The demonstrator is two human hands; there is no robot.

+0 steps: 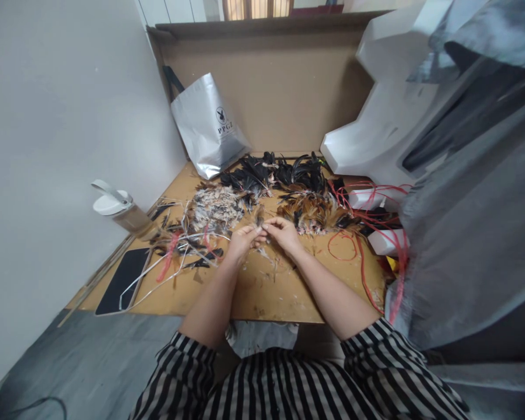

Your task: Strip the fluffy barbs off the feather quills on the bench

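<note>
My left hand (246, 240) and my right hand (283, 234) meet fingertip to fingertip over the middle of the wooden table (271, 297). Between them a small brownish feather (259, 217) points up, its base pinched by both hands. Left of my hands lies a pile of pale, fluffy feathers (214, 208). Brown feathers (312, 211) are heaped on the right, and black feathers (251, 175) lie behind. Small feather scraps are scattered below my hands.
A phone (123, 281) and a lidded cup (129, 213) are at the left. A silver bag (210, 128) leans at the back left. Red strings (363, 256) and white objects (388, 240) lie at the right, beside grey cloth (476, 233).
</note>
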